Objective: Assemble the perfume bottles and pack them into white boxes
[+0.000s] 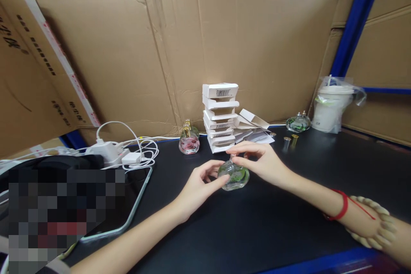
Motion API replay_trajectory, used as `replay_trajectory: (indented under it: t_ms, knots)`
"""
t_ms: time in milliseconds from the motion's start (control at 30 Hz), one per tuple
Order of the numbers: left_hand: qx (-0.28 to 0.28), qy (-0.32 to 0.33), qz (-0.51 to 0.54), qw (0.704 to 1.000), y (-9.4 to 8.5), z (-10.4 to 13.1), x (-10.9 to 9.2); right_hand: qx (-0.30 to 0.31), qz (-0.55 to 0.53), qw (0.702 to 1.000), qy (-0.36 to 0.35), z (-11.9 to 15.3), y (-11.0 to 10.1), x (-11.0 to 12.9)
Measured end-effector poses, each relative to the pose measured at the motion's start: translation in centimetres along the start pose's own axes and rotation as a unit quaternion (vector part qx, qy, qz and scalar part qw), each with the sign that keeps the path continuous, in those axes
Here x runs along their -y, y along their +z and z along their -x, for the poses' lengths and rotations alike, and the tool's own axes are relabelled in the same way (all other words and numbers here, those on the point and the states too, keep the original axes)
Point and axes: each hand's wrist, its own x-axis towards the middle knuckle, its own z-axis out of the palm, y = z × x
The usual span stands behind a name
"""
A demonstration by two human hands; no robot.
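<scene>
The glass bottle [236,176] points neck-up, long axis near vertical.

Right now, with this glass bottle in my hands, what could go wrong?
The glass bottle might slip if the left hand loosens, as its glass looks smooth.

The stack of white boxes rises unevenly just behind the right hand, so a bump could topple it.

The gold cap beyond the right forearm might tip if brushed.
</scene>
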Motion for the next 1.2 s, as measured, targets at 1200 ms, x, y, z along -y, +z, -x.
replay_trajectory:
  t_ms: [1200]
  knots:
    - [0.0,0.004,0.009,1.0,-0.16,0.13,0.15,0.003,-0.038,0.997,0.063,0.38,-0.18,-0.03]
